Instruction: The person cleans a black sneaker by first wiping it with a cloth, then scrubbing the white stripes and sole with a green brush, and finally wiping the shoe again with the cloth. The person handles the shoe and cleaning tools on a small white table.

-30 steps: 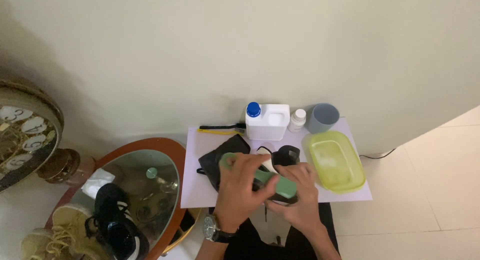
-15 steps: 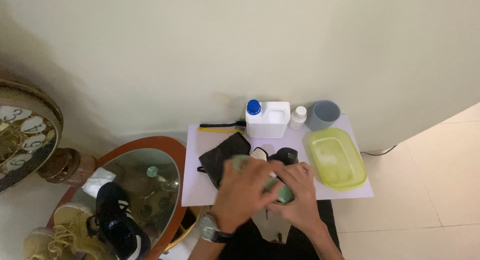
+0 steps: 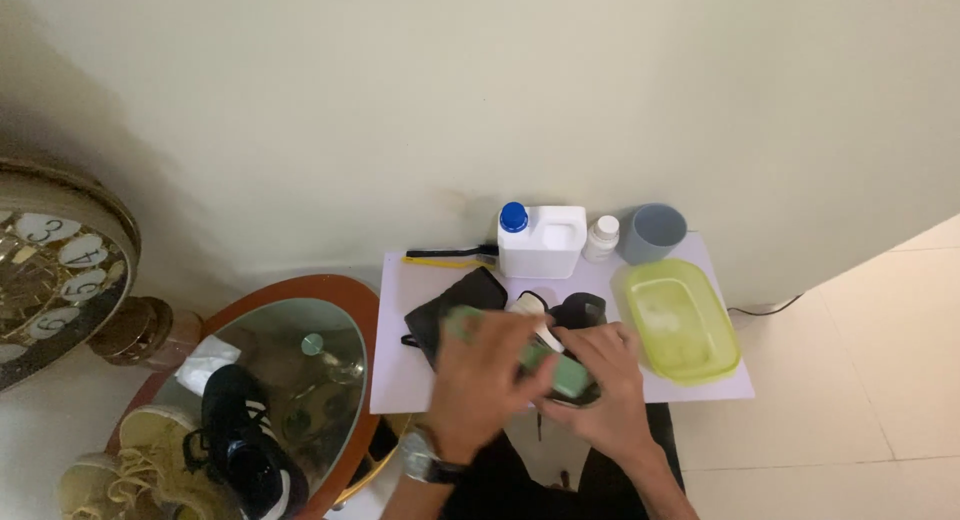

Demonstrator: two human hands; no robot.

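My left hand (image 3: 480, 380), with a watch on its wrist, grips a pale green long brush-like object (image 3: 563, 373) that lies slantwise over a black shoe (image 3: 583, 311). My right hand (image 3: 605, 385) holds the shoe from the right, fingers curled around it, and touches the green object's lower end. Both hands are blurred. The shoe sits on a small white table (image 3: 410, 380), next to a black cloth or second shoe (image 3: 450, 315) at its left.
A white jug with a blue cap (image 3: 541, 240), a small white bottle (image 3: 601, 237) and a grey cup (image 3: 652, 232) stand at the table's back. A yellow-green tub (image 3: 683, 320) sits at right. A black and yellow brush (image 3: 445, 256) lies back left. A mirror (image 3: 290, 370), sneakers (image 3: 240, 450) and a clock (image 3: 50, 270) are left.
Both hands have shifted slightly with the green object over the shoe, moving along it. The other things on the table have stayed in place.
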